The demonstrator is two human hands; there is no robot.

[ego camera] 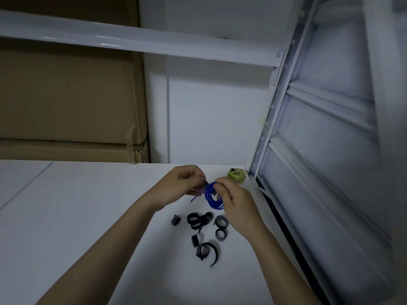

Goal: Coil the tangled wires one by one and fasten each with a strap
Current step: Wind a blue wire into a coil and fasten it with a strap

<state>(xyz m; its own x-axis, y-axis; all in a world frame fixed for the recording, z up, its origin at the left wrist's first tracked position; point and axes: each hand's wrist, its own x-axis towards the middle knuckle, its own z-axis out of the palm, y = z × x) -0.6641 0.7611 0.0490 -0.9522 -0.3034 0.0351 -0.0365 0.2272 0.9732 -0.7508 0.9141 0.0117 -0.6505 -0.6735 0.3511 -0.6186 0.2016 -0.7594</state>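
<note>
Head view: the right hand (231,200) grips a coiled blue plastic-sheathed wire (211,195) above the white shelf board (88,216). The left hand (182,183) pinches a black strap end beside it. Fastening looks underway on this 1 coil; next, likely cinching the strap round the loops.

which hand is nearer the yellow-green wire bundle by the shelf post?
Right. The right hand holds the blue coil just in front of the yellow-green bundle; the left hand is farther left, beyond the coil.
</note>
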